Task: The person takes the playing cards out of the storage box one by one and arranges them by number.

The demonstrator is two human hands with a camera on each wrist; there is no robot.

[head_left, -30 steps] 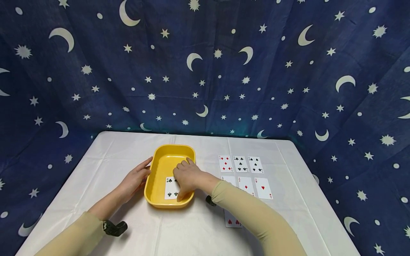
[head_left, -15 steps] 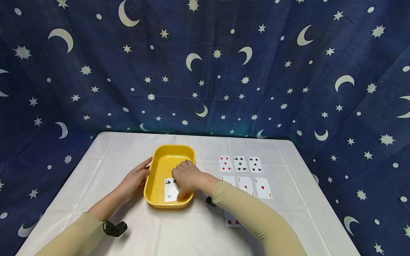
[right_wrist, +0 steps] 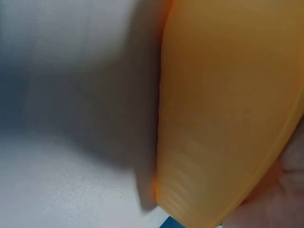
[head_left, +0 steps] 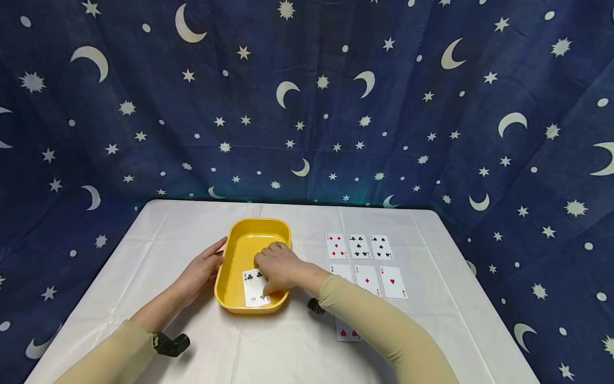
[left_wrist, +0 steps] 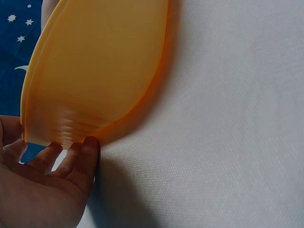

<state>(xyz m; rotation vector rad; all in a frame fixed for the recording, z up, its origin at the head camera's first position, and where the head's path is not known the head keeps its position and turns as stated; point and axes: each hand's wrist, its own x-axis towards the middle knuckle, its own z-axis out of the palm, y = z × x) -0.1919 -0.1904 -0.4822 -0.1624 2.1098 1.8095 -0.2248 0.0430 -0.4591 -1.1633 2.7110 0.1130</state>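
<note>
A yellow tray (head_left: 235,256) stands on the table's left half. My left hand (head_left: 199,274) is at its left side, fingertips against the outer wall, which the left wrist view shows close up. My right hand (head_left: 278,266) reaches over the tray's right rim into it. Thumb and curled fingers there hold a playing card (head_left: 253,288), a four of clubs, face up and slightly turned near the tray's front end. The hand hides the card's right part. In the right wrist view the tray's outer wall (right_wrist: 213,104) covers most of the right hand.
Right of the tray, three number cards (head_left: 359,246) lie in a back row. Three aces (head_left: 394,282) form a row in front. Partly under the right forearm lies a hearts card (head_left: 346,333). A dark starry cloth (head_left: 307,106) hangs behind the white table (head_left: 268,352).
The right hand has shifted slightly left, and the four of clubs has slid toward the tray's front left and turned a little. The left hand stays put.
</note>
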